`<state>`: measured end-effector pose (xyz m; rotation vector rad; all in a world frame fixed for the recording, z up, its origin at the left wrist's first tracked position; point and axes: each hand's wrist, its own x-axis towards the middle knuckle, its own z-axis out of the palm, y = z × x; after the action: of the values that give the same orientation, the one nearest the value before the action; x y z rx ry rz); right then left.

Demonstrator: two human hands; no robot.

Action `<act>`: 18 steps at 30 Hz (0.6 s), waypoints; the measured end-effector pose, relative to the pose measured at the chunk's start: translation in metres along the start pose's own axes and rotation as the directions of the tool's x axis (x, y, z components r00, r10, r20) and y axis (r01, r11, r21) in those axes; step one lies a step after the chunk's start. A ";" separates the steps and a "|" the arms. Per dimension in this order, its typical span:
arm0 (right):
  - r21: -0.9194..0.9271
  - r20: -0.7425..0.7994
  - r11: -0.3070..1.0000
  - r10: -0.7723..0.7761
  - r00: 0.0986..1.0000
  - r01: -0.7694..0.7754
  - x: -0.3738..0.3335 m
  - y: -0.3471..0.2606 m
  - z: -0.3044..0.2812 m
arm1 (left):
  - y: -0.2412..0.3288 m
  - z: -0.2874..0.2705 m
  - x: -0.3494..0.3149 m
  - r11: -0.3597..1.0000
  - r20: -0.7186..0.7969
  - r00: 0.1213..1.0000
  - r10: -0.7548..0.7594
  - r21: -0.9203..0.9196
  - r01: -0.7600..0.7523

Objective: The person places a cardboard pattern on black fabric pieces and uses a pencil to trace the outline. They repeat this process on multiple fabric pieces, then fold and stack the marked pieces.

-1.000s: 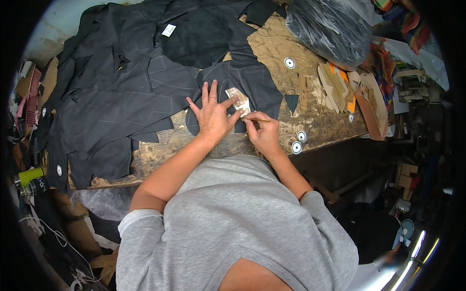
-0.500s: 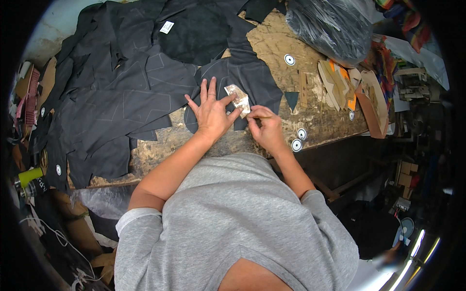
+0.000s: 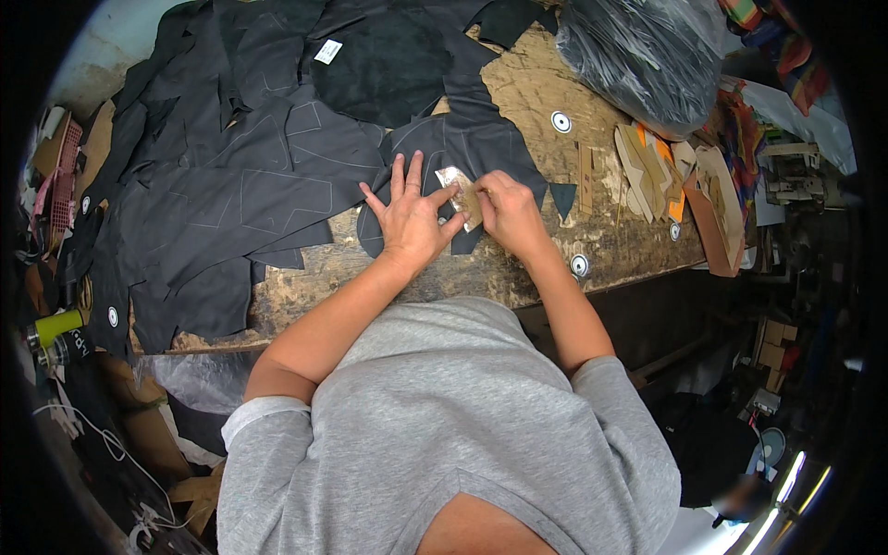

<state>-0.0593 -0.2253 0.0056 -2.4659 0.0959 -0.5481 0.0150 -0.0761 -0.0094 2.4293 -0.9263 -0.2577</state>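
Left hand [image 3: 407, 225], splayed, presses thumb and forefinger on a small, angular brown-and-white flat piece [image 3: 464, 203] slanting lengthwise far-left to near-right on black leather [image 3: 504, 139]; right hand [image 3: 509, 211] pinches closed at its right edge, any contents hidden.

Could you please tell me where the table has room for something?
Bare wood shows between the dark sheets and the plastic bag, plus a front strip between the sheets and left forearm. It's crowded at left, under the sheets, and at right, under cardboard templates.
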 end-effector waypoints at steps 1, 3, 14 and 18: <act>0.007 -0.001 1.000 0.007 1.000 -0.007 0.004 0.001 0.001 | 0.000 0.000 0.000 1.000 0.008 1.000 -0.002 0.002 0.002; 0.099 -0.027 0.993 0.063 0.998 -0.060 0.013 0.001 0.006 | 0.001 -0.001 0.000 1.000 0.017 1.000 -0.008 -0.001 0.008; 0.224 -0.033 0.935 0.291 0.956 -0.277 0.034 -0.013 0.034 | -0.001 0.001 0.000 0.999 -0.046 0.999 0.010 -0.034 -0.011; 0.308 -0.038 0.885 0.377 0.925 -0.348 0.036 -0.013 0.033 | -0.001 0.001 0.000 0.999 -0.052 0.999 0.006 -0.050 -0.009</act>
<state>-0.0138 -0.2036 0.0013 -2.0586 0.4722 -0.4765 0.0155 -0.0761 -0.0110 2.3750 -0.8953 -0.2118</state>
